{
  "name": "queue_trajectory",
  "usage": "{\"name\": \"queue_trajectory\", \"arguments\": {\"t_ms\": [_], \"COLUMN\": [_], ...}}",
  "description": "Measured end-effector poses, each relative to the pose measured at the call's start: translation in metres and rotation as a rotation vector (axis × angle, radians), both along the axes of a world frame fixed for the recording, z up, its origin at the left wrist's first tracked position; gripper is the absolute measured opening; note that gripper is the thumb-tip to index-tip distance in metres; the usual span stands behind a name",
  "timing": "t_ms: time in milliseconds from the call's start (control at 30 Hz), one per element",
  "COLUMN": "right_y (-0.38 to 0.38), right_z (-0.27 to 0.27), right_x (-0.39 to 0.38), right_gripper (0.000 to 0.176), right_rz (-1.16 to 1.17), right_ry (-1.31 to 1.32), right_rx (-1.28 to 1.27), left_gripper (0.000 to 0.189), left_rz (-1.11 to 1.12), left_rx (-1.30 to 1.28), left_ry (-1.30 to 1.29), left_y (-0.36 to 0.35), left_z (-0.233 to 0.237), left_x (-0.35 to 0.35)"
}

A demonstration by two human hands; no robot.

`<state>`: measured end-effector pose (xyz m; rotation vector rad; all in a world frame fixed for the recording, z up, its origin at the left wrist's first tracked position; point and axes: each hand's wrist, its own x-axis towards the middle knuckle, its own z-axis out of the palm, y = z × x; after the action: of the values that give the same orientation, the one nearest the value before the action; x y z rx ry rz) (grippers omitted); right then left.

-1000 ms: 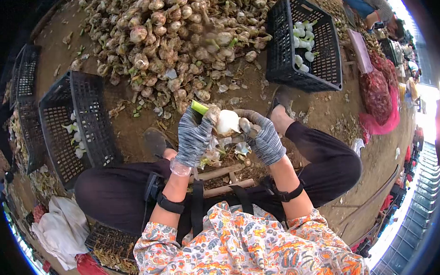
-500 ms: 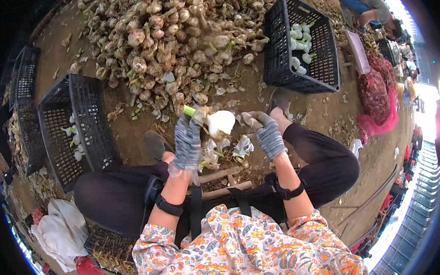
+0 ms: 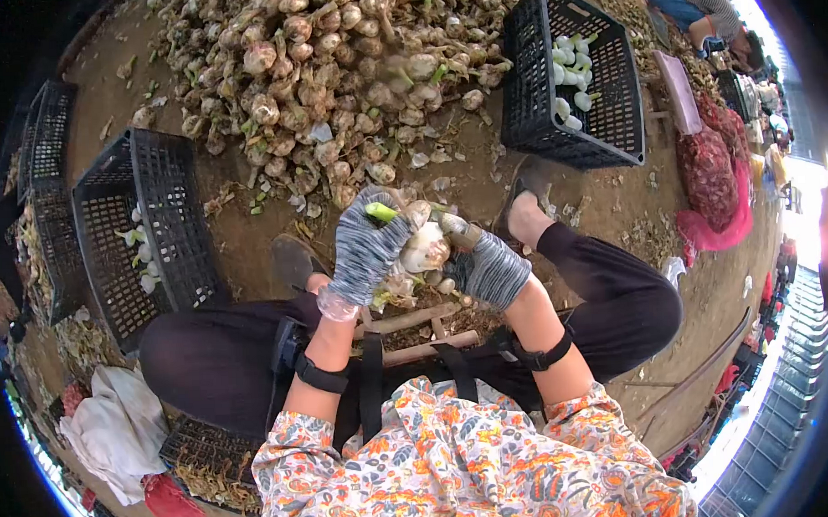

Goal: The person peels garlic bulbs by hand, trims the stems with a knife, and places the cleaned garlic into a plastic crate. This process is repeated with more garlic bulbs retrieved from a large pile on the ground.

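Both hands wear grey striped knit gloves and meet in front of my body. My left hand [image 3: 366,246] is closed round the stem of a garlic bulb [image 3: 426,250], and the stem's green cut end pokes out above the fingers. Pinkish-brown streaks mark the bulb's pale skin. My right hand [image 3: 489,263] is closed against the bulb's right side, thumb near its neck and fingers curled below. Loose papery skins [image 3: 399,288] show under the hands. A large heap of unpeeled garlic [image 3: 335,88] lies on the ground ahead.
A black crate [image 3: 569,142] at right holds several white bulbs; another crate [image 3: 171,212] at left also holds some. Wooden bars [image 3: 426,351] lie between my legs. Red net sacks [image 3: 708,180] stand far right, near a bending person [image 3: 697,16]. A white cloth [image 3: 119,433] lies at lower left.
My right hand has moved left and closed against the bulb. The bulb's clean white side has given way to a streaked one, and its green stem end has shifted right.
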<state>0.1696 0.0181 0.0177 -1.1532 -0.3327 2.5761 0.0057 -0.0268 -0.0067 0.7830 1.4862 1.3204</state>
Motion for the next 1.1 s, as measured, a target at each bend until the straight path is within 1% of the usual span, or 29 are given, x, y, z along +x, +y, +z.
{"name": "queue_trajectory", "arguments": {"t_ms": [33,100,133,167,200,300,333,367,400,433,467,500,533,567,600,633,700,733,800,833,867,900,933,967,1000,1033,1067,1100], "right_y": [0.001,0.003,0.004,0.005,0.004,0.0,-0.005,-0.007,-0.008,-0.009,-0.01,-0.007,-0.002,0.0,0.002,0.001,-0.001,-0.005,-0.011,-0.008,-0.002,-0.001,0.0,0.001,-0.001,-0.002,-0.004,-0.007], "right_z": [0.0,-0.004,-0.005,-0.005,-0.006,-0.007,-0.003,-0.004,-0.008,-0.014,-0.046,-0.033,-0.01,0.003,0.001,0.001,0.004,-0.015,-0.046,-0.032,-0.006,-0.002,0.0,0.001,-0.003,-0.006,-0.008,-0.009], "right_x": [0.002,0.006,0.01,0.011,0.01,0.006,0.0,-0.001,-0.001,0.0,0.017,0.016,0.012,0.012,0.014,0.015,0.014,0.017,0.017,0.003,0.005,0.006,0.009,0.011,0.013,0.014,0.014,0.012], "right_gripper": [0.035,0.038,0.037,0.036,0.036,0.03,0.03,0.03,0.03,0.03,0.027,0.027,0.026,0.025,0.024,0.024,0.025,0.027,0.027,0.028,0.027,0.027,0.026,0.026,0.025,0.025,0.024,0.022], "right_rz": [0.012,0.047,0.11,0.173,0.176,0.17,0.181,0.177,0.222,0.268,0.374,0.375,0.329,0.28,0.305,0.3,0.248,0.277,0.307,0.339,0.371,0.37,0.316,0.262,0.219,0.22,0.205,0.188], "right_ry": [0.092,0.103,-0.083,-0.269,-0.268,-0.431,-0.47,-0.473,-0.439,-0.402,-0.479,-0.473,-0.406,-0.342,-0.38,-0.383,-0.366,-0.47,-0.514,-0.561,-0.476,-0.476,-0.403,-0.33,-0.38,-0.381,-0.387,-0.392], "right_rx": [-0.113,-0.125,0.021,0.168,0.166,0.622,0.737,0.732,0.808,0.884,1.001,1.0,0.761,0.52,0.572,0.572,0.682,0.971,0.977,0.982,0.567,0.566,0.5,0.434,0.552,0.554,0.67,0.786], "left_gripper": [0.02,0.013,0.012,0.012,0.011,0.011,0.014,0.017,0.016,0.016,0.017,0.017,0.017,0.017,0.015,0.016,0.017,0.017,0.017,0.017,0.018,0.018,0.02,0.02,0.02,0.021,0.021,0.017], "left_rz": [-0.001,-0.046,-0.021,-0.017,-0.01,-0.036,-0.045,-0.055,-0.052,-0.056,-0.018,0.023,0.027,0.028,-0.013,-0.055,-0.038,-0.048,-0.096,-0.099,-0.059,-0.017,-0.158,-0.156,-0.099,-0.041,-0.041,-0.014], "left_rx": [-0.001,0.031,0.051,0.049,0.027,-0.03,0.043,0.118,-0.001,-0.003,0.015,0.033,0.037,0.034,-0.01,-0.051,-0.056,0.002,0.121,0.122,0.089,0.054,0.01,0.01,0.095,0.182,0.182,0.293], "left_ry": [-0.004,-0.039,0.022,0.025,0.032,0.092,0.181,0.27,0.307,0.308,0.204,0.101,0.106,0.107,0.144,0.18,0.171,0.269,0.464,0.466,0.349,0.231,0.267,0.269,0.356,0.442,0.44,0.511], "left_y": [0.002,0.003,0.0,-0.003,-0.004,-0.002,-0.001,0.0,0.0,-0.001,-0.002,-0.004,-0.004,-0.005,-0.006,-0.005,-0.005,-0.005,-0.004,-0.005,-0.008,-0.009,-0.008,-0.009,-0.009,-0.008,-0.007,-0.005], "left_z": [0.004,0.008,-0.005,-0.01,-0.008,-0.012,-0.013,-0.013,0.008,0.005,0.0,-0.002,-0.002,-0.002,-0.003,-0.005,-0.004,0.001,0.003,-0.002,-0.008,-0.009,-0.008,-0.009,-0.008,-0.007,-0.007,-0.001], "left_x": [-0.001,-0.004,-0.005,-0.006,-0.006,-0.003,0.0,0.003,0.005,0.005,0.004,0.003,0.002,0.001,0.001,0.001,0.003,0.003,0.002,0.003,0.004,0.003,-0.006,-0.004,-0.001,0.002,0.005,0.006]}}
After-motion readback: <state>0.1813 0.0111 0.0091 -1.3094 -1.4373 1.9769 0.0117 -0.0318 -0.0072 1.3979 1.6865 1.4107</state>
